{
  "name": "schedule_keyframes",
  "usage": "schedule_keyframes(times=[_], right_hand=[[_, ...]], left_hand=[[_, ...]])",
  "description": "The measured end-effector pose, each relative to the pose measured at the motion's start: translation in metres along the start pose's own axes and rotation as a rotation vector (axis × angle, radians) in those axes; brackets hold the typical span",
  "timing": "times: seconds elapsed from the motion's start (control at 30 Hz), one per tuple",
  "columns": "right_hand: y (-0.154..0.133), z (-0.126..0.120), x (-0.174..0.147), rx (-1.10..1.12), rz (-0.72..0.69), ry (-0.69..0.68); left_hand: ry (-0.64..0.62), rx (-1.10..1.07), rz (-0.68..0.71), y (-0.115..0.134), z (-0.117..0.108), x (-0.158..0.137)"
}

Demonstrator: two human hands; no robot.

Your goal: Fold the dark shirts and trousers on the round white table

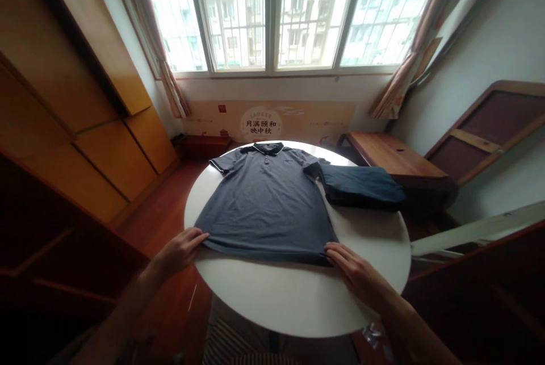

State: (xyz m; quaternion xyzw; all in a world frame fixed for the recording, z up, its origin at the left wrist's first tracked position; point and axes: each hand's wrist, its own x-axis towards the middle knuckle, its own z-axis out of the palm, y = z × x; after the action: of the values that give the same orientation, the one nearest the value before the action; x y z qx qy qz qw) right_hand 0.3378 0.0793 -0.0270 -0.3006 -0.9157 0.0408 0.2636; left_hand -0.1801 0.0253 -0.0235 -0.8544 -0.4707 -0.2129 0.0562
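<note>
A dark grey-blue polo shirt (pixel 268 200) lies spread front side up on a round white table (pixel 281 302), its collar towards the window and its hem towards me. At the hem's left corner, my left hand (pixel 185 247) pinches the fabric between thumb and fingers. My right hand (pixel 347 261) is closed on the hem's right corner; its thumb is mostly hidden. Folded dark navy cloth (pixel 361 185) rests on the table to the right, touching or lying very close to the shirt's right sleeve.
Behind the table are a window (pixel 272 13) and a printed banner (pixel 298 118) on the wall below it. A low wooden table (pixel 392 152) stands at the back right. Yellow-brown cabinets (pixel 114 155) line the left side. The white table's near edge curves in front of me.
</note>
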Motion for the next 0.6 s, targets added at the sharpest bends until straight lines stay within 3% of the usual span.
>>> schedule_keyframes(times=[0.2, 0.4, 0.5, 0.6], right_hand=[[-0.007, -0.023, -0.006, 0.115, 0.088, -0.16], [-0.018, -0.051, -0.013, 0.119, 0.113, -0.302], [-0.03, -0.055, 0.02, 0.106, 0.054, -0.317], [-0.047, -0.044, 0.082, 0.114, -0.058, -0.358]], left_hand=[[-0.001, -0.027, -0.042, 0.019, -0.003, -0.016], [-0.192, -0.228, -0.127, 0.046, -0.025, -0.022], [-0.113, -0.347, -0.267, 0.029, -0.025, 0.003], [-0.071, -0.597, -0.472, -0.009, -0.014, 0.052]])
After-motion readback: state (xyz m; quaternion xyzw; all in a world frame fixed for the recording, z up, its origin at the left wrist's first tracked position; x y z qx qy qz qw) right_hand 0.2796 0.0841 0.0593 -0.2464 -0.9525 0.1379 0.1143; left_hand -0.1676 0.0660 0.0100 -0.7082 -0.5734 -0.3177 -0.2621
